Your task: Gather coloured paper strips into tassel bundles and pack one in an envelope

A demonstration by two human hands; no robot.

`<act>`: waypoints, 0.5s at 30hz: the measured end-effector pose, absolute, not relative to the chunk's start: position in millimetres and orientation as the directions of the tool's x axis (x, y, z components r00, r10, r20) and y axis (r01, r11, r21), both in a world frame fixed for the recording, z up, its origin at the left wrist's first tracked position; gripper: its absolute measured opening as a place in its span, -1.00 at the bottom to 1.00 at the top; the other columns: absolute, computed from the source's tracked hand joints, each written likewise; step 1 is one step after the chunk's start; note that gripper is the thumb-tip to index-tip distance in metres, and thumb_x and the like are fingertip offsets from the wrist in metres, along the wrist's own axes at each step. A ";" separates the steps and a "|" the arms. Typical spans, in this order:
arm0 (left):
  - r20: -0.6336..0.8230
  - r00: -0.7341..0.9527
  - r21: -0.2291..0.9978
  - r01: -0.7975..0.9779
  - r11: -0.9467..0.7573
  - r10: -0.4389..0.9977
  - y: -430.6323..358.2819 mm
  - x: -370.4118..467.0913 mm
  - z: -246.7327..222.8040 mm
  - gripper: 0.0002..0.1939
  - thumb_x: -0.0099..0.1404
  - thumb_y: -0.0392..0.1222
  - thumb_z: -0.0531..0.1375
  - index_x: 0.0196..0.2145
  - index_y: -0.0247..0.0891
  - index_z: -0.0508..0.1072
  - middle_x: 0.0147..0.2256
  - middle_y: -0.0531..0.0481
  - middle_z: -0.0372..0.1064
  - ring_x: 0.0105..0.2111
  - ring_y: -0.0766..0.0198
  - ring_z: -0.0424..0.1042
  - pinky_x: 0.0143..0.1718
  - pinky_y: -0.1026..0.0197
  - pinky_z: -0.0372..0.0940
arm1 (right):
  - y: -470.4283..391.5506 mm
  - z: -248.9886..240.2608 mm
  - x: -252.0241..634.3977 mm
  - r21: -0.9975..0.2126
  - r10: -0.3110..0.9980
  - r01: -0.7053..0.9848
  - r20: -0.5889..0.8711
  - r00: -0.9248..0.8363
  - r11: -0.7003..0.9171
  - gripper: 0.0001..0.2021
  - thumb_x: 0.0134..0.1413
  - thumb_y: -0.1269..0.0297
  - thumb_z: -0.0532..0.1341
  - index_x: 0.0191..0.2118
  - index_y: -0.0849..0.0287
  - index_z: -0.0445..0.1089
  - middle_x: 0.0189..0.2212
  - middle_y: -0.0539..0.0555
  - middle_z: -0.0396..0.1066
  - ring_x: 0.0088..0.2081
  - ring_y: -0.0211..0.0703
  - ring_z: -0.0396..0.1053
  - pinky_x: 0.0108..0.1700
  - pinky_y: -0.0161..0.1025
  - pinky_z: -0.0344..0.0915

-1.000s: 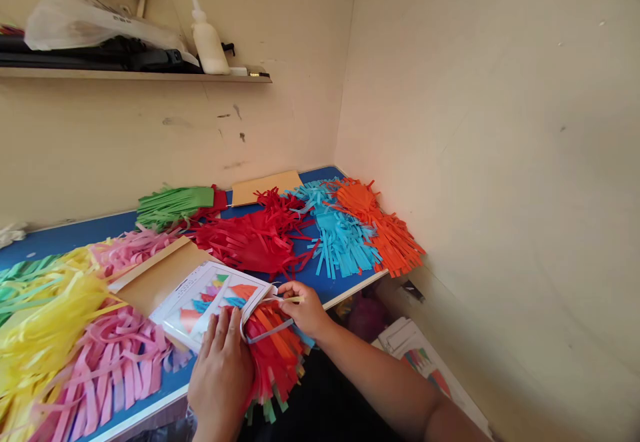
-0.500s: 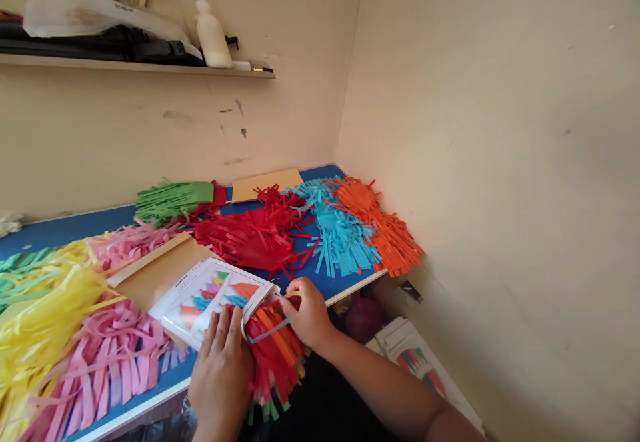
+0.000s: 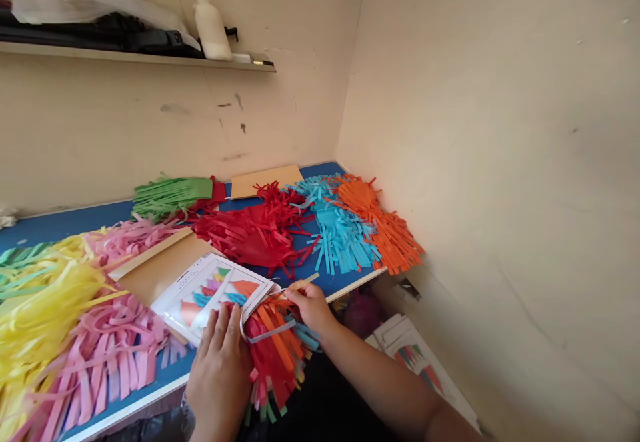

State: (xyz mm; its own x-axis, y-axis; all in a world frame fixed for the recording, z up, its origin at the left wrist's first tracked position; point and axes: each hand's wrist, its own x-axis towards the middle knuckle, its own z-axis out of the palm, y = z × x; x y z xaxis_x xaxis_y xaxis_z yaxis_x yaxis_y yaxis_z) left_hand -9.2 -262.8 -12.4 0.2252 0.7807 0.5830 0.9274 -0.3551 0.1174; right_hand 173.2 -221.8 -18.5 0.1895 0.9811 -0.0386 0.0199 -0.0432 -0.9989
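Observation:
My left hand (image 3: 220,369) lies flat on a white printed card (image 3: 210,292) with coloured triangles, at the near edge of the blue table (image 3: 75,225). A bundle of fringed paper, mostly red with orange and blue strips (image 3: 277,355), hangs over that edge under the card. My right hand (image 3: 311,303) pinches a thin pale strip (image 3: 303,283) at the card's right corner, just above the bundle. A grey band (image 3: 270,333) loops across the bundle between my hands.
Fringed paper lies in piles on the table: yellow (image 3: 40,302), pink (image 3: 107,352), green (image 3: 170,195), red (image 3: 250,232), blue (image 3: 337,232), orange (image 3: 385,229). Brown cardboard (image 3: 155,272) sits under the card. A wall shelf holds a white squeeze bottle (image 3: 210,25). Printed sheets (image 3: 415,355) lie below, to the right.
My right hand has shifted slightly up and right, drawing the pale strip out from the card's corner. The left hand has stayed flat on the card.

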 end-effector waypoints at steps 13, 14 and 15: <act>0.585 0.200 0.129 0.934 -0.333 0.786 -263.3 -8.4 -13.9 -0.51 0.39 -0.31 -0.09 0.22 -0.45 0.27 0.17 -0.42 0.28 0.25 -0.11 0.19 0.17 -0.09 0.23 | -245.8 14.8 171.7 -0.904 0.924 0.293 0.360 0.130 0.311 -0.86 0.15 0.25 0.22 -0.35 0.15 0.50 -0.40 0.05 0.52 -0.31 -0.16 0.45 -0.18 -0.25 0.34; 0.575 0.200 0.134 0.933 -0.333 0.793 -263.0 -9.1 -15.9 -0.50 0.39 -0.31 -0.10 0.24 -0.43 0.25 0.19 -0.41 0.27 0.26 -0.11 0.18 0.17 -0.10 0.23 | -250.8 18.0 169.9 -0.870 0.915 0.359 0.393 0.092 0.337 -0.85 0.17 0.26 0.20 -0.34 0.14 0.51 -0.38 0.06 0.52 -0.30 -0.15 0.44 -0.17 -0.23 0.35; 0.567 0.206 0.137 0.931 -0.338 0.798 -262.8 -10.1 -17.8 -0.49 0.39 -0.30 -0.11 0.25 -0.41 0.22 0.20 -0.40 0.26 0.27 -0.10 0.16 0.17 -0.10 0.23 | -256.3 21.0 167.7 -0.826 0.904 0.427 0.425 0.041 0.369 -0.83 0.19 0.26 0.17 -0.28 0.15 0.51 -0.32 0.09 0.52 -0.25 -0.13 0.44 -0.13 -0.20 0.36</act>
State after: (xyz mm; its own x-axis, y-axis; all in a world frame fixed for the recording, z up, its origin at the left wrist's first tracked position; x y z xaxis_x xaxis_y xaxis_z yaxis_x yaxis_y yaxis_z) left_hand -10.1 -262.8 -17.8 0.2059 0.7976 0.5670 0.9312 -0.3377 0.1369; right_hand 167.7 -256.3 21.0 0.0406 0.9044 0.4248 0.4274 0.3686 -0.8255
